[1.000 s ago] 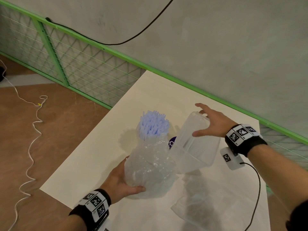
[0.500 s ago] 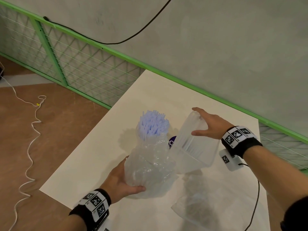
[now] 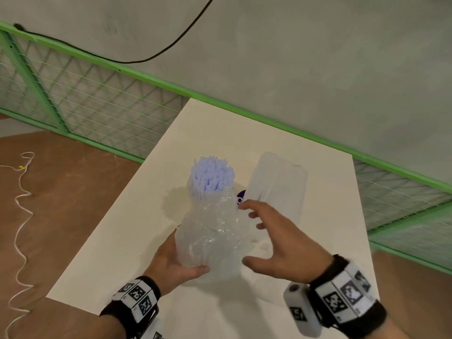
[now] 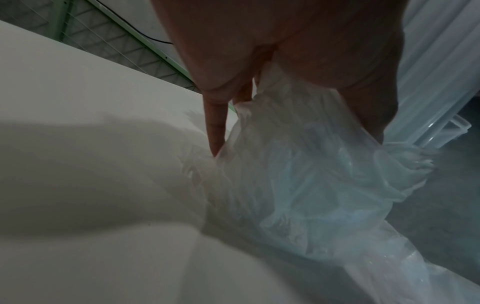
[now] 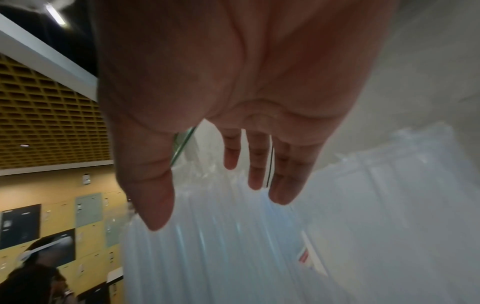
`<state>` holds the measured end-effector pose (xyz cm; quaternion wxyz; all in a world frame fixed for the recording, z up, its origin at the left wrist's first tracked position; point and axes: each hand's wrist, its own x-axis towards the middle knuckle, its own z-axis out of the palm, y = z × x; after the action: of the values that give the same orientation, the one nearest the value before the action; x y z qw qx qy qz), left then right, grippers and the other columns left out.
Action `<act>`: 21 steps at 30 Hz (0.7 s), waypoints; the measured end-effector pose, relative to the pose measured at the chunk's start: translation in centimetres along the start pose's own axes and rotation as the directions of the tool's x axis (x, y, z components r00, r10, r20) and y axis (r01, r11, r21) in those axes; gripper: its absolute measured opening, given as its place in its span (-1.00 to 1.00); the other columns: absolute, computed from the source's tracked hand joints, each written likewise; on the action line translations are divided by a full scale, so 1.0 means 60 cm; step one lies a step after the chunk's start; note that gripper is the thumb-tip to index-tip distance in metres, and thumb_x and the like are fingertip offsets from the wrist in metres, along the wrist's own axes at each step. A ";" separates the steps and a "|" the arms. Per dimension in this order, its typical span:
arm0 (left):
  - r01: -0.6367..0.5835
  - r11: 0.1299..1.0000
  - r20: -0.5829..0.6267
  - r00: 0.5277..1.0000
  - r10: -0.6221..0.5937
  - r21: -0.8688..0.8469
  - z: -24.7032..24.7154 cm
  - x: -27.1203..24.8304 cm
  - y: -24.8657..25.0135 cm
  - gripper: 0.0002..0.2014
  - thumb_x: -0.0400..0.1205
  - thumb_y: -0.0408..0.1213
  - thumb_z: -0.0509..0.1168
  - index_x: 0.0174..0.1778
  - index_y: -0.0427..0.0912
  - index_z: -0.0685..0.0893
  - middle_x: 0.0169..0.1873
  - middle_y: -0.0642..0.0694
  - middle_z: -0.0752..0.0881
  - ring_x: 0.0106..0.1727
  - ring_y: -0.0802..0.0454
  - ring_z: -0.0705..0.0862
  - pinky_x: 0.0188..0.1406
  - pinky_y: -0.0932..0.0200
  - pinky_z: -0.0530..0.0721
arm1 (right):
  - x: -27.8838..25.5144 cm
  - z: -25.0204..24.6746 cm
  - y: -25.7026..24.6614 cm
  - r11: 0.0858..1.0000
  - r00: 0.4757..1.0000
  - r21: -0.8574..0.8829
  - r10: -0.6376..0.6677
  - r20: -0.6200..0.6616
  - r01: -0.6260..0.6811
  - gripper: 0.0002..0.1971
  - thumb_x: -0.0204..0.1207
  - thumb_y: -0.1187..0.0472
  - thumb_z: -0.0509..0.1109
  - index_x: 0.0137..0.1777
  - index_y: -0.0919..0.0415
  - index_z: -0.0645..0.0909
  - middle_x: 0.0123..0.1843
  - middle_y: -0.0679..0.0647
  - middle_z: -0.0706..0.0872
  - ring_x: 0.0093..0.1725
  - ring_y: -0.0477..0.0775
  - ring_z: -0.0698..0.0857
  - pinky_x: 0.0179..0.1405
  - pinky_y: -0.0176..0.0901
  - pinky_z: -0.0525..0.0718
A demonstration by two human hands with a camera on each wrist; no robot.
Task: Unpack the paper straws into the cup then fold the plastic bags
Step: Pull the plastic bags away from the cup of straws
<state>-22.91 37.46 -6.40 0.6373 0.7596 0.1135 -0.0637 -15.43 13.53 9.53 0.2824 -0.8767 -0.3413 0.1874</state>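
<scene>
The left hand (image 3: 175, 261) grips the lower part of a crumpled clear plastic bag (image 3: 211, 231), thumb across the near side and fingers round the far side, so that the bundle of pale blue paper straws (image 3: 212, 176) inside stands upright on the white rectangular tabletop (image 3: 117, 231); the bag has slumped down round the bundle, and the straw tops project bare above it. The right hand (image 3: 278, 243) is spread wide with straight fingers, holding nothing, palm turned toward the bag's right flank and just beside it, apparently placed to close on the bundle or on the loose film. A tall translucent plastic cup (image 3: 277, 184) stands free just behind the right hand's fingertips, near the bag, so the transfer path is probably short. A small dark purple object (image 3: 241, 195) shows between bag and cup; what it is cannot be told. In the left wrist view the fingers (image 4: 215, 125) press into the gathered film at the table surface. The straws are not yet in the cup, and no bag is folded.
</scene>
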 end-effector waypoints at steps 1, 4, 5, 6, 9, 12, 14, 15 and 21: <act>0.000 1.000 0.007 1.000 0.000 0.010 0.000 0.001 0.000 -0.13 0.08 -0.01 0.75 0.34 0.12 0.57 0.13 0.24 0.76 0.21 0.24 0.71 0.32 0.00 0.65 | -0.001 0.013 -0.001 1.000 0.999 0.017 0.011 -0.038 -0.010 -0.20 0.37 -0.03 0.55 0.53 -0.23 0.18 0.46 -0.32 0.37 0.42 -0.23 0.42 0.34 -0.35 0.46; 0.005 1.000 0.004 1.000 -0.005 0.029 -0.002 0.002 -0.002 -0.13 0.05 -0.01 0.75 0.31 0.11 0.59 0.09 0.23 0.77 0.16 0.26 0.72 0.28 0.04 0.67 | 0.001 0.042 -0.007 0.998 0.981 0.062 0.002 -0.194 0.010 -0.38 0.42 0.02 0.54 0.46 -0.05 0.38 0.33 -0.26 0.53 0.33 -0.18 0.54 0.27 -0.26 0.56; 0.007 0.999 0.000 1.000 -0.007 0.032 -0.003 0.003 -0.002 -0.12 0.03 0.01 0.74 0.30 0.10 0.60 0.07 0.20 0.78 0.15 0.26 0.73 0.27 0.04 0.68 | 0.001 0.049 -0.008 0.997 0.970 0.075 -0.002 -0.242 0.021 -0.44 0.43 0.06 0.54 0.41 -0.01 0.44 0.28 -0.22 0.57 0.29 -0.17 0.57 0.24 -0.27 0.57; 0.008 0.999 0.001 1.000 -0.008 0.034 -0.004 0.003 -0.003 -0.12 0.01 0.04 0.73 0.30 0.10 0.60 0.07 0.18 0.78 0.14 0.25 0.73 0.26 0.04 0.68 | 0.001 0.055 -0.010 0.996 0.959 0.086 -0.006 -0.282 0.031 -0.49 0.43 0.12 0.54 0.36 0.03 0.49 0.23 -0.18 0.59 0.26 -0.16 0.59 0.21 -0.31 0.56; 0.005 0.999 0.021 1.000 -0.005 0.040 -0.005 0.005 -0.007 -0.09 0.01 0.08 0.73 0.32 0.09 0.60 0.10 0.15 0.78 0.17 0.21 0.73 0.27 0.01 0.67 | 0.003 0.069 -0.015 0.997 0.932 0.064 -0.026 -0.361 0.053 -0.60 0.39 0.27 0.53 0.23 0.10 0.57 0.15 -0.10 0.61 0.18 -0.18 0.59 0.16 -0.46 0.45; -0.012 0.999 0.028 1.000 0.011 0.036 -0.004 0.005 -0.007 -0.12 0.04 0.05 0.73 0.32 0.09 0.60 0.10 0.17 0.78 0.16 0.22 0.73 0.24 0.09 0.67 | 0.003 0.082 -0.016 0.996 0.910 0.083 -0.006 -0.414 0.045 -0.62 0.36 0.33 0.51 0.16 0.11 0.58 0.18 -0.09 0.62 0.22 -0.18 0.58 0.17 -0.48 0.42; -0.022 0.999 0.019 1.000 0.021 0.029 -0.002 0.003 -0.004 -0.13 0.05 0.00 0.72 0.31 0.07 0.59 0.09 0.16 0.78 0.14 0.26 0.73 0.21 0.15 0.66 | 0.004 0.092 -0.017 0.992 0.893 0.121 0.031 -0.449 0.027 -0.64 0.36 0.33 0.50 0.14 0.09 0.57 0.17 -0.12 0.64 0.20 -0.17 0.61 0.17 -0.47 0.45; -0.026 0.999 0.019 1.000 0.025 0.026 -0.001 0.002 -0.002 -0.14 0.05 -0.02 0.72 0.31 0.07 0.59 0.09 0.16 0.78 0.13 0.28 0.72 0.19 0.19 0.66 | 0.004 0.097 -0.017 0.991 0.884 0.131 0.046 -0.464 0.017 -0.65 0.37 0.33 0.49 0.14 0.08 0.56 0.13 -0.13 0.65 0.16 -0.16 0.62 0.14 -0.46 0.47; -0.037 0.998 0.026 0.999 0.036 0.054 -0.005 0.001 -0.004 -0.15 0.06 0.03 0.70 0.31 0.15 0.57 0.09 0.20 0.77 0.16 0.24 0.72 0.20 0.13 0.66 | 0.010 0.108 -0.017 0.996 0.856 0.080 0.007 -0.517 0.040 -0.65 0.39 0.36 0.46 0.16 0.12 0.61 0.05 -0.06 0.64 0.08 -0.18 0.61 0.12 -0.40 0.51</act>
<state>-22.91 37.78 -6.60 0.6188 0.7777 0.0899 -0.0646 -18.90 16.94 5.10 0.4036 -0.8785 -0.2520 -0.0422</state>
